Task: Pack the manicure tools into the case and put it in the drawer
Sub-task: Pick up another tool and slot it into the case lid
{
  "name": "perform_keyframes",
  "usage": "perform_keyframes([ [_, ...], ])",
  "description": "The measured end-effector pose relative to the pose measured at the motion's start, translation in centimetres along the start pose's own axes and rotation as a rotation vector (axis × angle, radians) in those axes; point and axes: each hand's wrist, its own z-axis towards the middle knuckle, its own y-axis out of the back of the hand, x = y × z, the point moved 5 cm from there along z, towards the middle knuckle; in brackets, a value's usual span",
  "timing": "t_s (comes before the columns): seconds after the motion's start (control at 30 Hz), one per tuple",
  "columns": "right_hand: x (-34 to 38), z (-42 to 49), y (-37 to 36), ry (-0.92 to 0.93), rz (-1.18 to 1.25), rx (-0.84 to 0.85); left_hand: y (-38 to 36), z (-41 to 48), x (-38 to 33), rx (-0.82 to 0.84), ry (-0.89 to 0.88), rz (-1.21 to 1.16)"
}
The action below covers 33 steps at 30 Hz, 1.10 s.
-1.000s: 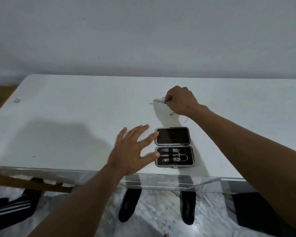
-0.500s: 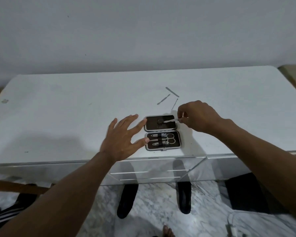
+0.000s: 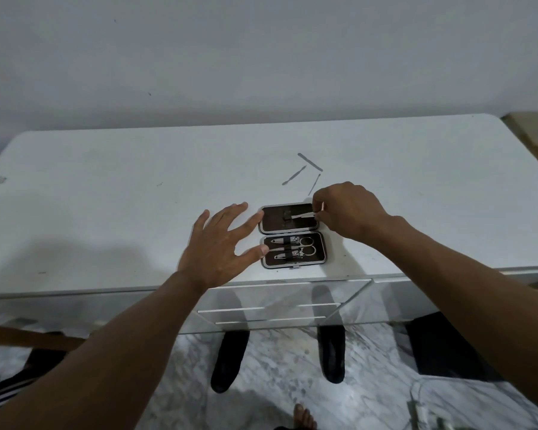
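Note:
A small dark manicure case lies open on the white table near its front edge. Its near half holds scissors and clippers under a strap. My right hand pinches a thin metal tool whose tip sits under the strap in the far half of the case. My left hand is spread flat, fingertips touching the case's left edge. Three slim metal tools lie loose on the table just behind the case.
A transparent drawer unit hangs under the table's front edge below the case. Dark table legs stand on the marble floor. A wall runs behind the table. A cable lies on the floor at lower right.
My right hand picked a tool from the loose pile behind the case and brought it down into the case's far half. My left hand stayed at the case's left edge.

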Motion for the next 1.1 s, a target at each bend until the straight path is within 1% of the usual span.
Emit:
perform_keyframes([
  [0.33,2.2,0.9,-0.7,0.078,0.055,0.043,0.1,-0.1,0.0,-0.007,0.000,-0.010],
  [0.57,2.4,1.2,-0.9,0.077,0.061,0.042,0.1,-0.1,0.0,-0.008,-0.004,-0.003],
  [0.8,2.2,2.0,-1.3,0.032,0.141,0.065,0.2,0.0,-0.1,-0.009,0.001,-0.006],
  [1.1,2.3,2.1,-1.5,0.024,0.164,0.077,0.2,0.1,-0.1,-0.008,0.001,-0.012],
])
